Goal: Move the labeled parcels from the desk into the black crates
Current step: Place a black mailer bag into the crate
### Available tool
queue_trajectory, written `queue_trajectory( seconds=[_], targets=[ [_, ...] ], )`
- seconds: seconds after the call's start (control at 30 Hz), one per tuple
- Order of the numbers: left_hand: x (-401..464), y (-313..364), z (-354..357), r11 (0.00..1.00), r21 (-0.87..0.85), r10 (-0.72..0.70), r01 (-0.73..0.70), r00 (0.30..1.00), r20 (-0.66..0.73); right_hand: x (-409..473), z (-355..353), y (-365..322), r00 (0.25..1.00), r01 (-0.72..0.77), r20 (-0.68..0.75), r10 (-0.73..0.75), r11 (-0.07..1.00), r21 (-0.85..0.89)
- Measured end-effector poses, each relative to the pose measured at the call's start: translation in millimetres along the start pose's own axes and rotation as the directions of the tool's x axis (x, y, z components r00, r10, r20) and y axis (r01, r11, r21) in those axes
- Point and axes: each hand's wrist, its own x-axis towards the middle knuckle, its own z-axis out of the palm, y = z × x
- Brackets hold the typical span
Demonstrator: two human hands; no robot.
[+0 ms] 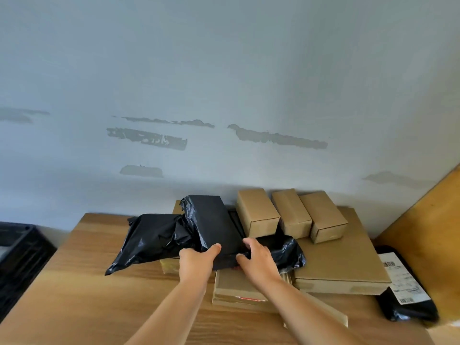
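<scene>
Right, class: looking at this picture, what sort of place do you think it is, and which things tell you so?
Probably a parcel packing or sorting spot. Plain cardboard boxes and black plastic-wrapped parcels are piled on a wooden desk, one parcel bears a shipping label, and a black crate waits at left.

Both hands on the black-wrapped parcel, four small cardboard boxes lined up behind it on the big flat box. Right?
Not quite: the head view shows three small cardboard boxes on the big flat box, not four. Otherwise yes: the left hand and the right hand both grip the black-wrapped parcel.
</scene>
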Motion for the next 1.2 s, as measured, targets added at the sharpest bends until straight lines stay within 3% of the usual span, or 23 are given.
queue_trajectory(
  seconds=[0.2, 0.33, 0.57, 0.73, 0.9, 1.07, 1.2],
  targets=[
    [-25, 13, -23, 0.994, -0.055, 0.101, -0.095, 0.986, 0.129, -15, -21, -17, 1.0, 0.009, -0.022, -0.003, 0.97, 0.243],
    [-41, 42, -47, 0.982, -0.126, 0.164, -0.14, 0.964, 0.21, -26, -43, -42, 0.999, -0.051, 0.014, 0.051, 0.857, 0.512],
    [-73, 88, -106, 0.904, -0.288, 0.411, -0.315, 0.824, 0.389, -46, -80, -103, 1.0, 0.007, 0.013, -0.025, 0.646, 0.764],
    [-90, 111, -143, 0.833, -0.294, 0.553, -0.469, 0.7, 0.452, -64, -98, -142, 0.984, 0.157, -0.076, -0.159, 0.597, 0.787],
    [-102, 133, -167, 0.728, -0.258, 0.676, -0.635, 0.601, 0.427, -81, -107, -171, 0.955, 0.27, -0.117, -0.274, 0.63, 0.729],
    [-107, 147, -180, 0.67, -0.208, 0.727, -0.713, 0.572, 0.38, -92, -110, -185, 0.922, 0.365, -0.17, -0.347, 0.636, 0.68],
    [-109, 156, -186, 0.651, -0.175, 0.749, -0.738, 0.59, 0.3, -99, -108, -189, 0.9, 0.43, -0.184, -0.395, 0.731, 0.53]
  ],
)
